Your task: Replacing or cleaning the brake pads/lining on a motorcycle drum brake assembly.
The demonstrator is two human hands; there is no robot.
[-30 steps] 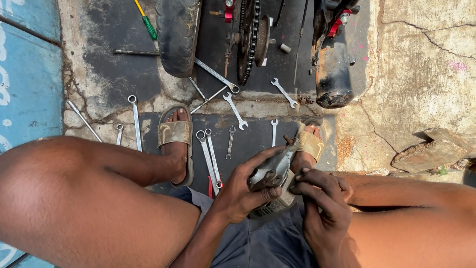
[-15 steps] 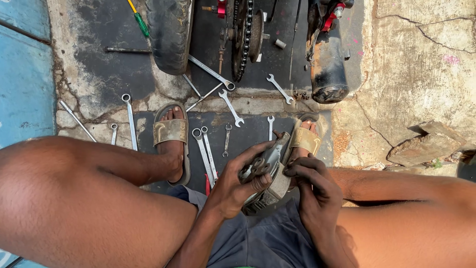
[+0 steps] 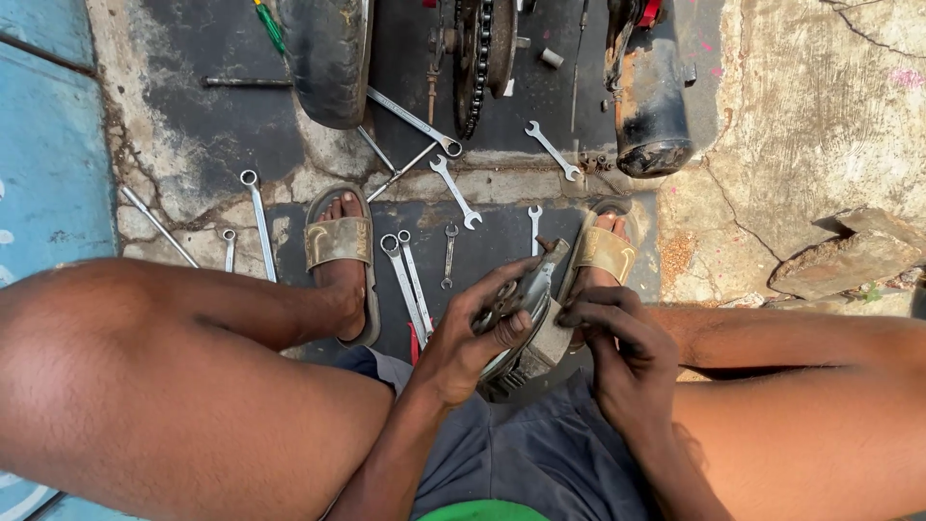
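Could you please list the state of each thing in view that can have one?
metal engine part: held up between both hands, tilted.
left hand: gripping the part.
right hand: fingers on the part's edge.
spanners: lying loose on the ground.
chain sprocket: chain fitted.
sandals: worn on both feet.

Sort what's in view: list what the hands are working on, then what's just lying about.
In hand:
left hand
right hand
greasy metal part, gripped by both

Lying about:
spanners on the ground
green-handled screwdriver
tyre
chain sprocket
exhaust pipe
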